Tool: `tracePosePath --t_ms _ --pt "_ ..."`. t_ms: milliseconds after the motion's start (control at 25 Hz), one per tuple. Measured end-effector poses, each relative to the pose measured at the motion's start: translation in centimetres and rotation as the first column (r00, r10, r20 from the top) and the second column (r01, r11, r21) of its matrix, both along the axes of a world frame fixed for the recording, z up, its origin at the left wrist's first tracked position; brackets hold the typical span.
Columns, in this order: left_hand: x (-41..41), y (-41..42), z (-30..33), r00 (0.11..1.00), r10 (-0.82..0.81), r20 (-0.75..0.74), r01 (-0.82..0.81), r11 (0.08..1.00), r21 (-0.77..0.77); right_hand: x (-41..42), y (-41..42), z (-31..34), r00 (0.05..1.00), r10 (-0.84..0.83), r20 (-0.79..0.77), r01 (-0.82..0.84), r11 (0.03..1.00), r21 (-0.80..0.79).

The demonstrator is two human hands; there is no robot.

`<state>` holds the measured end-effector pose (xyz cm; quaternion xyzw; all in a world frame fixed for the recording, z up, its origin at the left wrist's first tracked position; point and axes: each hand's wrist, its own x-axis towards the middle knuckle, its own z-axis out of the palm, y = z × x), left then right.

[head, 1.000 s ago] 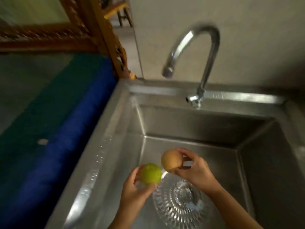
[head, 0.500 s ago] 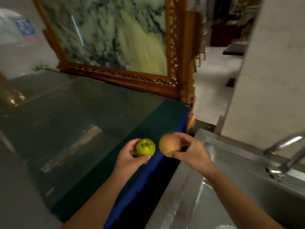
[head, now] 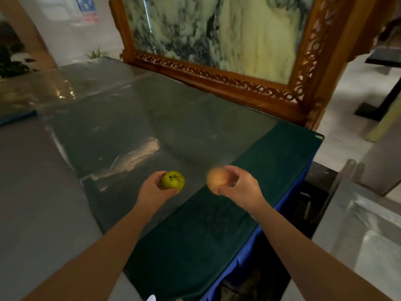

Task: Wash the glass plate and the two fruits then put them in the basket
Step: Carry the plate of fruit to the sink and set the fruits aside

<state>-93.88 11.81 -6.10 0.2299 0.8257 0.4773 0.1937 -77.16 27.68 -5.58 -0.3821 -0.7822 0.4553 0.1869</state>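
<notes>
single head view, looking forward and down from close above the table [head: 195, 235], its right edge beside the sink [head: 358, 213].

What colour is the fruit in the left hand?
Yellow-green fruit with dark specks, seen in the head view.

Indoor hall or lobby, not a plain kitchen | carved wooden frame [head: 217, 77] around marble panel [head: 217, 29] | glass-topped green table [head: 195, 148] | steel sink [head: 358, 224] at right
</notes>
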Motion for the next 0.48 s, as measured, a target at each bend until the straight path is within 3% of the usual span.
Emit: tracePosePath --t_ms 200,480 --pt "1.5 -0.1 -5.6 0.991 -0.042 0.124 0.041 0.999 0.009 -0.7 -1.2 -4.4 0.985 0.011 0.171 -0.017 0.999 0.035" --pt "1.9 -0.5 -7.0 0.993 -0.019 0.12 0.021 1.0 -0.018 -0.3 -1.4 -5.4 0.985 0.023 0.171 -0.028 0.999 0.026"
